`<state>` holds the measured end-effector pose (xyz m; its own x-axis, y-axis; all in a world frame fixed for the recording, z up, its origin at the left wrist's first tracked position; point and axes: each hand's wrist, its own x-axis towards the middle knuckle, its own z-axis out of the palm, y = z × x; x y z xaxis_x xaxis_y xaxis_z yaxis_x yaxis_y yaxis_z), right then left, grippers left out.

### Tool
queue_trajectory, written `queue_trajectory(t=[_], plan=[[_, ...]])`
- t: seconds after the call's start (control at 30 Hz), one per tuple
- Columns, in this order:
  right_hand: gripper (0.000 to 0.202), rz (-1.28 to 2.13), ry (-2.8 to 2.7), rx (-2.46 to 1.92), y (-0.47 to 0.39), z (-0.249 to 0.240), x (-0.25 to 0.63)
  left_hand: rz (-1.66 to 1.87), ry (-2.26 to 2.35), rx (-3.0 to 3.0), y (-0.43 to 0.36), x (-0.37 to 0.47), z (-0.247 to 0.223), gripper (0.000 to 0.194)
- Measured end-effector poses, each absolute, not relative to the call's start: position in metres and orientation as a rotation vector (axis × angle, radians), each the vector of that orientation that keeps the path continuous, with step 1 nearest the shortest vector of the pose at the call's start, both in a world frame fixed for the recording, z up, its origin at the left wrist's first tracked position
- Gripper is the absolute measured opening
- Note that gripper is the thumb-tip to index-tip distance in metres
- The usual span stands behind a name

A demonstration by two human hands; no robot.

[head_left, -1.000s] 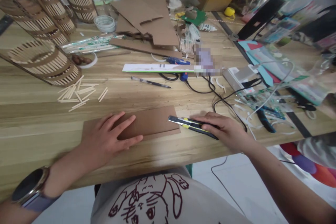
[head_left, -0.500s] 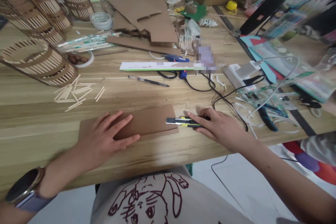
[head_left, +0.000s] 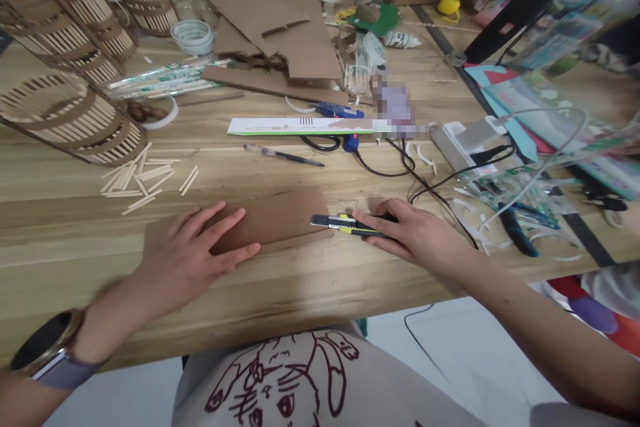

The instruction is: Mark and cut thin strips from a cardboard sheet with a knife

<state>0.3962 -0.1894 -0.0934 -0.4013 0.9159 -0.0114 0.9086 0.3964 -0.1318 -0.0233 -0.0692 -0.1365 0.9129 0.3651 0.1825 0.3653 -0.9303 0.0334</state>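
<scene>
A brown cardboard piece lies flat near the table's front edge. My left hand rests on its left part with the fingers spread, wearing a watch at the wrist. From the right, my right hand grips a yellow and black utility knife, index finger along its top. The knife's blade end points left and overlaps the cardboard's right end; whether it touches the surface I cannot tell. Part of the cardboard is hidden under my left hand.
Short wooden sticks lie by a slatted basket at left. A pen, a white strip and a blue glue gun lie beyond the cardboard. Cables and a power strip are at right, cardboard sheets behind.
The cardboard has shifted slightly left and away from me, its right end now tilted a little upward in view. Both hands and the knife have moved slightly the same way.
</scene>
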Motion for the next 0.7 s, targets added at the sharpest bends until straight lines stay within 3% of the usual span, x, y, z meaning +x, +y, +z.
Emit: queue_trajectory(t=[0.5,0.7], plan=[[0.05,0.125,-2.487,-1.774,-0.227,-0.092,0.386,-0.213,-0.672,-3.082,-0.073,-0.021,-0.134,0.061],[0.052,0.332,-2.388,-1.856,-0.22,-0.09,0.384,-0.234,-0.709,-3.017,-0.081,-0.011,-0.128,0.056]])
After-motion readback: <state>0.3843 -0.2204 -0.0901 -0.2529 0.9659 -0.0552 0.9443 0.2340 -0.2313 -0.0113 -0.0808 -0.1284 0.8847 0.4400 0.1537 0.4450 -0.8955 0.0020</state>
